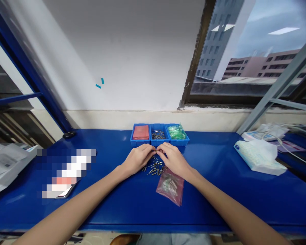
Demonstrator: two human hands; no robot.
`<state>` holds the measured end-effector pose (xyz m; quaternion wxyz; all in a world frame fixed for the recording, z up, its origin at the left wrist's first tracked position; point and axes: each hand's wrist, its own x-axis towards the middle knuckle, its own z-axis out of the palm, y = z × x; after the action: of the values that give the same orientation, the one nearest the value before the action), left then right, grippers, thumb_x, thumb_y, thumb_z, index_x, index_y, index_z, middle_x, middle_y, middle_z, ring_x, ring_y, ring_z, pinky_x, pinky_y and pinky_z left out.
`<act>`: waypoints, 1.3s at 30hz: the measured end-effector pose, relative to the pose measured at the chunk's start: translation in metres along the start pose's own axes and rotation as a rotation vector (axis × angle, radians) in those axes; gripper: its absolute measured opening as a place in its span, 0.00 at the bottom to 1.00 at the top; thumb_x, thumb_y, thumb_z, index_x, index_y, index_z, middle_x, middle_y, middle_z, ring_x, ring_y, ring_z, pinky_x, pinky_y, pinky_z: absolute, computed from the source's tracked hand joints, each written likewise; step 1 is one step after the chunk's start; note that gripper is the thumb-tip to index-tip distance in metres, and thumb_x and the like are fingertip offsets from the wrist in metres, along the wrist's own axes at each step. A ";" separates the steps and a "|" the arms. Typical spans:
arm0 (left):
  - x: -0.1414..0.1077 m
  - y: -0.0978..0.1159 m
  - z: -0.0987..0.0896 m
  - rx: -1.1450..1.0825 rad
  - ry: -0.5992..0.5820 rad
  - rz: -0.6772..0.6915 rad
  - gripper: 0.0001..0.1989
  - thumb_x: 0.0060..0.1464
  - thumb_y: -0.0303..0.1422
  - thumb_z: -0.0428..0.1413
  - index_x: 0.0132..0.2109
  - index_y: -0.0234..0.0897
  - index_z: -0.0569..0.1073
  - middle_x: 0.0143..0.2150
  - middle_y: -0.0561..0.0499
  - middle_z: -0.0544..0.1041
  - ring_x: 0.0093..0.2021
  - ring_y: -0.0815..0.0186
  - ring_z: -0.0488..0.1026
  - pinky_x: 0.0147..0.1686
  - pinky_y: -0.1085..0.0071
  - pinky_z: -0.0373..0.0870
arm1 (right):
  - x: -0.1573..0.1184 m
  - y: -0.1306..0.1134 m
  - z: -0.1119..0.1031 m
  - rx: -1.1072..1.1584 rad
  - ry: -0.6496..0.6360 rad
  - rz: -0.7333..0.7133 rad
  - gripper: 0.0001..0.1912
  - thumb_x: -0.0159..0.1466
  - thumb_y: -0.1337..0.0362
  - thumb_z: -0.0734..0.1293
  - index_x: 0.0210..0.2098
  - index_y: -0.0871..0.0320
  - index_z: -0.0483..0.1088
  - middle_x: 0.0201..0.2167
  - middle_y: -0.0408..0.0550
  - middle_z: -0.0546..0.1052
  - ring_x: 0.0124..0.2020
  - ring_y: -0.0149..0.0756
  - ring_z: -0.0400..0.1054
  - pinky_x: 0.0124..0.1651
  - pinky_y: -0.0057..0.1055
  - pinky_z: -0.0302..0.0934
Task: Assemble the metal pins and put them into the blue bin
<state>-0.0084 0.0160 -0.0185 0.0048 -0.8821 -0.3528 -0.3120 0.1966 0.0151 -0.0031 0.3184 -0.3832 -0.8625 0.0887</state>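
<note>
Left hand (pixel 140 159) and right hand (pixel 175 159) pinching slim metal pin (pixel 156 151) just in front of middle blue bin (pixel 157 142). Loose pins (pixel 156 169) lying farther in front. Judging pin light, stiff, likely slippery; ends offering best hold.

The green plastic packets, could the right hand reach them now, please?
Probably yes: the packets sit in an open blue bin just beyond the right hand, though that hand seems to pinch a metal pin.

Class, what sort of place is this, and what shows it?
Probably a small-parts workstation, perhaps in a workshop or factory: three blue bins stand in a row on the blue tabletop, with slim metal pieces lying loose in front.
</note>
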 end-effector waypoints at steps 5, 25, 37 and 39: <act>0.000 -0.001 0.000 -0.005 0.013 -0.002 0.09 0.70 0.34 0.47 0.49 0.36 0.69 0.41 0.48 0.75 0.41 0.65 0.73 0.40 0.70 0.71 | 0.000 0.000 0.000 0.004 0.004 0.025 0.06 0.70 0.69 0.62 0.38 0.57 0.70 0.37 0.48 0.75 0.41 0.38 0.69 0.45 0.34 0.61; -0.001 -0.001 0.000 0.118 0.143 0.089 0.12 0.69 0.34 0.48 0.54 0.36 0.71 0.38 0.47 0.77 0.37 0.64 0.72 0.37 0.70 0.71 | -0.001 -0.010 -0.001 0.091 0.070 0.059 0.09 0.71 0.64 0.63 0.33 0.57 0.70 0.33 0.46 0.75 0.36 0.36 0.70 0.41 0.31 0.60; 0.006 0.008 0.002 -0.338 0.208 -0.218 0.06 0.65 0.34 0.54 0.46 0.38 0.72 0.36 0.53 0.79 0.35 0.67 0.77 0.37 0.73 0.70 | 0.001 -0.014 -0.001 0.234 0.035 0.113 0.05 0.67 0.69 0.66 0.34 0.58 0.72 0.32 0.44 0.77 0.33 0.33 0.71 0.39 0.29 0.61; 0.007 0.010 0.002 -0.368 0.210 -0.231 0.05 0.65 0.34 0.54 0.44 0.38 0.71 0.35 0.53 0.79 0.34 0.68 0.77 0.36 0.74 0.69 | 0.001 -0.013 -0.001 0.230 0.035 0.103 0.05 0.67 0.69 0.65 0.34 0.58 0.72 0.31 0.44 0.77 0.33 0.33 0.71 0.38 0.29 0.61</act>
<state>0.0027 0.0132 -0.0137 -0.1550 -0.7846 -0.3863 -0.4595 0.1887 0.0066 0.0030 0.3702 -0.3894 -0.8202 0.1965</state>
